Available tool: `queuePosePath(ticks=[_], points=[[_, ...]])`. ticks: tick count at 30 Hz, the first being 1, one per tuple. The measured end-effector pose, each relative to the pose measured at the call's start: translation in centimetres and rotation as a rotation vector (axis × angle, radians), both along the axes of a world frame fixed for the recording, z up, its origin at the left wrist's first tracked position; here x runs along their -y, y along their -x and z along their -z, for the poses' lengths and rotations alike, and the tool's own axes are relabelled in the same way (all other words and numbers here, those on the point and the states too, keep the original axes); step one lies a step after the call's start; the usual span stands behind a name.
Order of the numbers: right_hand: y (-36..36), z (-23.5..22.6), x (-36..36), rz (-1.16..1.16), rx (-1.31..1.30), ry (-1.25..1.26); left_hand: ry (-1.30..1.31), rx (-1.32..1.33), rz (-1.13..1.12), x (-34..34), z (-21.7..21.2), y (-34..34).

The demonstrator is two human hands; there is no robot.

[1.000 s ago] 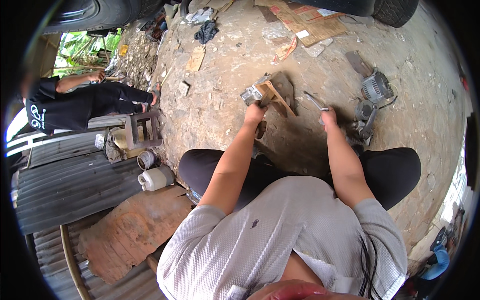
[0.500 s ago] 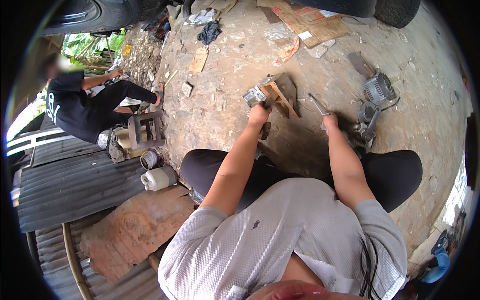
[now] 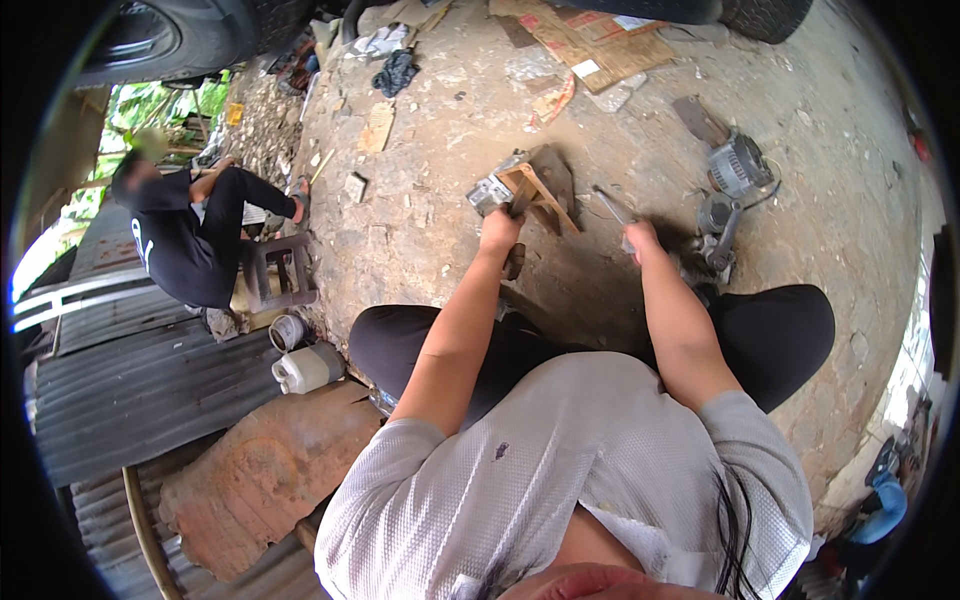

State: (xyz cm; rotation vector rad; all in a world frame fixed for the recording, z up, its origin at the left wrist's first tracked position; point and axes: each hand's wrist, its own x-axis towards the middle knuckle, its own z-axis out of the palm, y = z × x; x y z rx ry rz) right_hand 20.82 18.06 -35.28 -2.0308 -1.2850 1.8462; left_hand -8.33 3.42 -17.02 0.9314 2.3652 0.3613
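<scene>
My left hand (image 3: 500, 232) is closed around a dark, flat bar (image 3: 519, 202), whose exact kind I cannot make out. Just beyond it stands an angular piece with a tan, wood-like edge (image 3: 553, 195) and dark plates, with a silvery metal block (image 3: 491, 194) at its left side. My right hand (image 3: 641, 240) grips a slim grey metal tool (image 3: 613, 207) that points up and left, its tip apart from the angular piece. The fist hides most of the tool's handle.
Right of my right hand lie a finned round motor-like part (image 3: 738, 168) and a smaller metal part (image 3: 716, 214). Cardboard (image 3: 600, 50) lies at the far side. A person in black (image 3: 190, 235) sits at left, near a white jug (image 3: 308, 368) and corrugated sheets (image 3: 150, 390).
The whole view has shifted slightly, moving the floor things left and up. The person at left has changed posture, with the arm drawn nearer the knee. Both my hands keep their grips.
</scene>
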Motion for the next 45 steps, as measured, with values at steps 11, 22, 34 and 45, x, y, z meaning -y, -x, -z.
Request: queuePosePath(ticks=[11, 22, 34, 45], points=[[0.5, -3.9, 0.0, 0.177, -0.240, 0.094, -0.007, -0.026, 0.036, 0.0, -0.6, -0.4], [1.3, -8.2, -0.9, 0.173, -0.256, 0.212, -0.011, -0.014, 0.018, 0.1, -0.7, -0.3], [0.4, -5.0, -0.4, 0.429, -0.195, 0.161, 0.051, 0.022, -0.015, 0.1, -0.6, -0.2], [2.0, -5.3, -1.0, 0.399, -0.289, 0.209, -0.067, -0.009, 0.012, 1.6, 0.0, -0.2]])
